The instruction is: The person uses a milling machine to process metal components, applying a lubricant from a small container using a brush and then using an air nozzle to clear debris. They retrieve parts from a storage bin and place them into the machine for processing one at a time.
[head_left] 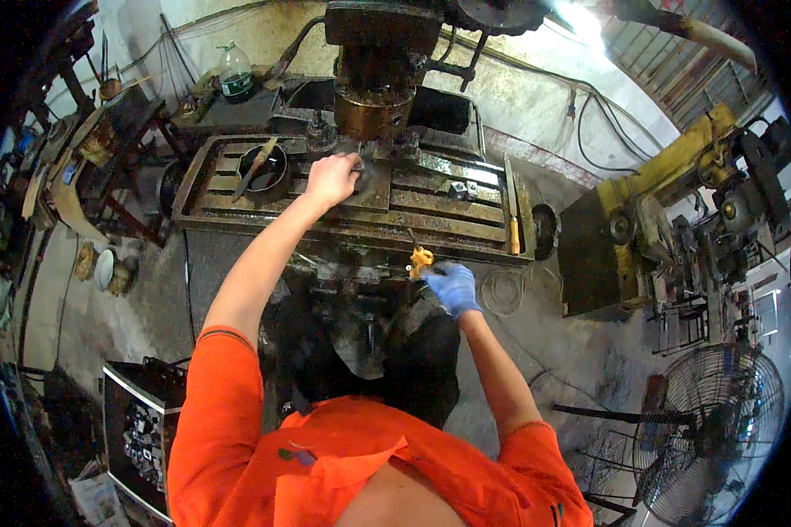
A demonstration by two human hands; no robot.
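Observation:
Under the spindle (373, 107) of a milling machine, my bare left hand (332, 180) reaches over the slotted machine table (431, 220). Its fingers are curled together at a small dark part that they mostly cover, so I cannot make out what they hold. My right hand (453, 288), in a blue glove, is in front of the table's near edge. It is closed on a yellow air blow gun (421, 260), whose thin nozzle points up toward the table; the glove hides the rear of it.
A black bowl (268, 169) with a brush (257, 167) across it sits left on the table. To the right lie a small metal block (459, 190) and a yellow-handled file (513, 220). A crate of metal parts (142, 439) stands lower left, a fan (707, 435) lower right.

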